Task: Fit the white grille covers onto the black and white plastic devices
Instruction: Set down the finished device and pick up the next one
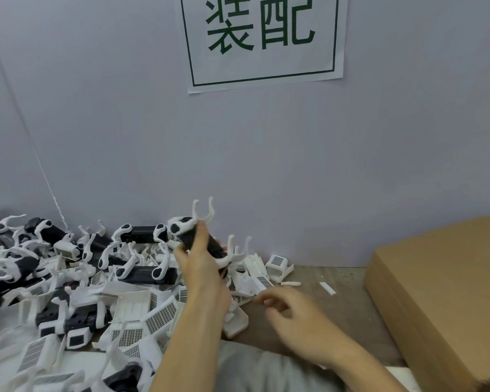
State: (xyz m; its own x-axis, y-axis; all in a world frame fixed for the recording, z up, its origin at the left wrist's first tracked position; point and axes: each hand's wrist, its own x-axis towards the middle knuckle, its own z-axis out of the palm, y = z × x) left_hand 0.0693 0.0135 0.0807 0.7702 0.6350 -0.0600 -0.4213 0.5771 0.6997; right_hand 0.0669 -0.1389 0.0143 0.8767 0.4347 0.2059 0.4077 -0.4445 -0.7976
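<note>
1. Here the left hand (201, 261) grips a black and white device (198, 236), fingers wrapped round its dark, glossy middle, lifting it above the pile; white curved prongs stick up from its rounded end and from near the wrist.
2. The right hand (292, 315) hovers low over the table (323, 301), fingers loosely curled and blurred; it seems to hold nothing, though the blur makes that hard to judge.
3. A heap of more devices (142, 236) and white grille covers (159, 318) spreads across the left of the table, the covers flat and slotted in fine grids, the devices smooth moulded plastic with thin hooked arms.
4. One small grille piece (277, 264) sits at the heap's right edge, by the wall.
5. The brown worn tabletop shows bare between the heap and a stack of cardboard (436, 292) at right, with two small white strips (327, 288) lying there.
6. A white paper sign (262, 41) on the grey wall carries green characters, 装配, inside a green border.
</note>
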